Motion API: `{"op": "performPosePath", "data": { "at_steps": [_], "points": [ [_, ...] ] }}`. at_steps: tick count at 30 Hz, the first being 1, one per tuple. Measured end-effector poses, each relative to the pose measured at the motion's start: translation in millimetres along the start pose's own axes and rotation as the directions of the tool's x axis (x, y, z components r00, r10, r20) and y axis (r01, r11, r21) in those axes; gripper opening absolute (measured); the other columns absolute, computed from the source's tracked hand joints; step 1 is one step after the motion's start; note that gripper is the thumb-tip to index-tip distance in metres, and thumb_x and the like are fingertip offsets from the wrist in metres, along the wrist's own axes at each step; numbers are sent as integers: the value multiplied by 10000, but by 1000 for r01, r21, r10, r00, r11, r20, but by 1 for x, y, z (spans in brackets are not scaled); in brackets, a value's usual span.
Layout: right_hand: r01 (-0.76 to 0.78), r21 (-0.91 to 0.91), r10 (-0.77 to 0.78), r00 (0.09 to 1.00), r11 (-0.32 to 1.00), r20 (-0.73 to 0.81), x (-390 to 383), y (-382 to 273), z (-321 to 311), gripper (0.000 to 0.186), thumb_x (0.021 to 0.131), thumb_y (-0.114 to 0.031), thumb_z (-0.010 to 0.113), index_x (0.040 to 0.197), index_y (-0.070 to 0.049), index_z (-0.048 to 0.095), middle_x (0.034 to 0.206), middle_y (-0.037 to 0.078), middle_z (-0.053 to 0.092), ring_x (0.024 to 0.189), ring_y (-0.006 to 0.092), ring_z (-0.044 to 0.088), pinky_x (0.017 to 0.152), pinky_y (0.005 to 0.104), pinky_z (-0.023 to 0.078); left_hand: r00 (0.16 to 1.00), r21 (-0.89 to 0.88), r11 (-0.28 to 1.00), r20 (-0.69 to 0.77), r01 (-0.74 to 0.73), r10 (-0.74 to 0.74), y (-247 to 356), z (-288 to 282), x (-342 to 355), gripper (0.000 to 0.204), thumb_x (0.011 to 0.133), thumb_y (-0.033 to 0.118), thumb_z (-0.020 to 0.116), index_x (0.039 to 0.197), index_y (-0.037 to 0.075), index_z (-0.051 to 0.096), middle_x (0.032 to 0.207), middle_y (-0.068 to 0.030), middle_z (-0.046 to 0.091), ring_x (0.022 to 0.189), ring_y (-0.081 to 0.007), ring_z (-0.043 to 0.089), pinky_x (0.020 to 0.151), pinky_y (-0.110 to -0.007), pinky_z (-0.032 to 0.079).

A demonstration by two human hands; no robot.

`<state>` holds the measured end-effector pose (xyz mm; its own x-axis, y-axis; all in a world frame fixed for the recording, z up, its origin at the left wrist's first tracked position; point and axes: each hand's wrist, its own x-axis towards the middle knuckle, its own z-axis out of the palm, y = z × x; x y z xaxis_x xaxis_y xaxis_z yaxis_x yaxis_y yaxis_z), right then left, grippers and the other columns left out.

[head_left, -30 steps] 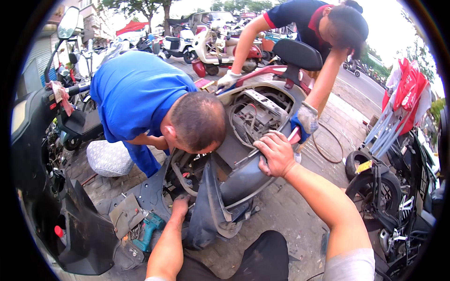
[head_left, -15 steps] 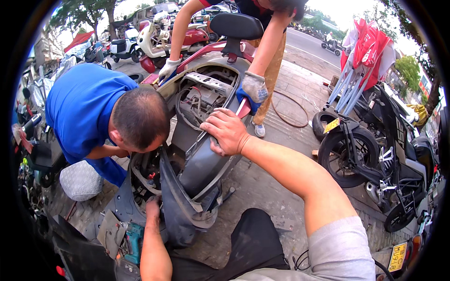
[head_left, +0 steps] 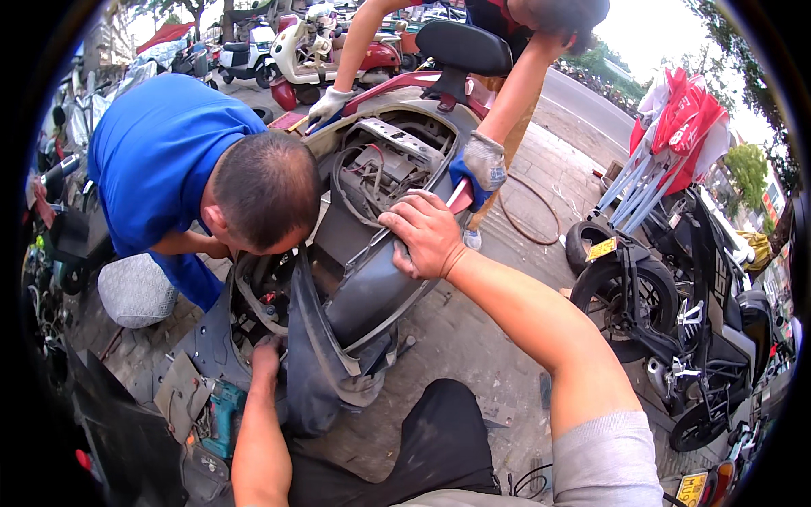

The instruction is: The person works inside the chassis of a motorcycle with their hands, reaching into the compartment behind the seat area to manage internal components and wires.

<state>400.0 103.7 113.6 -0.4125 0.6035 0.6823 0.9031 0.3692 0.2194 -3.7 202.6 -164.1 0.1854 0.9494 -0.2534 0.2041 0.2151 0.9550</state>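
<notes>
My right hand (head_left: pixel 421 237) grips the upper edge of a scooter's grey side panel (head_left: pixel 367 300). My left hand (head_left: pixel 264 359) reaches into the opening beside the loose dark front cover (head_left: pixel 312 363), fingers curled on something I cannot make out. A teal cordless drill (head_left: pixel 221 414) lies left of it on the footboard (head_left: pixel 152 384). A co-worker in blue (head_left: pixel 169 160) bends low over the opening. Another co-worker's gloved hands, the left (head_left: pixel 329 107) and right (head_left: pixel 480 169), hold the red rear rail (head_left: pixel 393 89) around the open compartment (head_left: pixel 380 173) under the backrest.
A motorcycle (head_left: pixel 701 321), a tyre (head_left: pixel 583 245) and folded red-and-white canopy frames (head_left: pixel 676 135) stand at the right. A hose (head_left: pixel 541 228) lies on the paving. A grey padded seat (head_left: pixel 135 291) is at the left. Parked scooters (head_left: pixel 312 55) line the back.
My view has swung to the right and tilted, so the scene sits further left than a second ago. Both my hands stay at the same places on the scooter.
</notes>
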Motion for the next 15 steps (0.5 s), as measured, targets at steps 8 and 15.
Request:
{"op": "performPosePath", "data": {
  "at_steps": [8,15],
  "points": [
    [21,-22,-21,1000,1000,19,5,-3,2,514,660,-280,665,1141,-100,675,1064,86,663,1086,304,640,1109,471,446,998,130,990,-40,61,-56,-9,-6,1,292,983,260,649,1018,-12,751,936,-70,734,872,-182,627,828,-335,476],
    [46,-46,-44,997,998,64,12,-12,6,504,727,-287,588,1176,-69,657,1103,131,669,1103,339,638,1110,485,440,966,-18,980,-169,198,-198,-7,-32,7,388,1000,319,665,1155,-29,739,1160,-122,742,1072,-217,635,969,-359,457]
  ]
}}
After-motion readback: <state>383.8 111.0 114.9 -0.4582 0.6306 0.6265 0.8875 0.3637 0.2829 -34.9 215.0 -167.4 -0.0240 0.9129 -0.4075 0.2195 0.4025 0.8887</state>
